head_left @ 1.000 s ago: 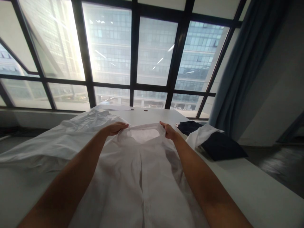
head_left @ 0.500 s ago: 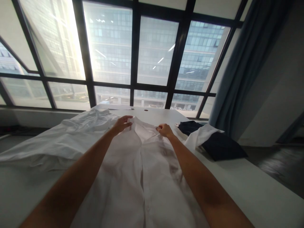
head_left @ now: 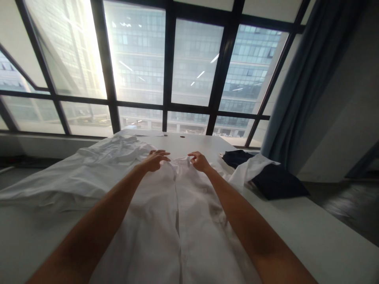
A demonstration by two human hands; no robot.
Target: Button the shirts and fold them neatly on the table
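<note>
Tall, dark-framed windows [head_left: 197, 63] stand behind a white counter [head_left: 314, 232], with a blue curtain [head_left: 288, 102] hanging at the right. The person's left hand [head_left: 153, 161] is open beside the left part of the collar [head_left: 181, 161], palm turned down, its fingers reaching inward and slightly parted. The right hand [head_left: 200, 161] is at the other side, fingers bent, thumb and forefinger apart; it looks loosely open rather than clamped. Whether either hand's fingertips touch the fabric is too soft to tell.

Both arms stretch forward from the lower corners, drawing together toward the collar, the wrists low over the cloth. The white shirt [head_left: 156, 221] lies on the counter straight ahead of the person, collar toward the windows, its front opening running down the middle with a narrow gap. Soft creases cross both front panels.

The step in hand seems to be arranging the collar and upper front; any further adjustment there would call for a light pinch at each side and an even, gentle pull.

Farther out, a rumpled white garment [head_left: 77, 173] spreads over the counter to the left. To the right sits a pile of dark cloth [head_left: 280, 183], with white fabric [head_left: 251, 167] lying partly over it.
</note>
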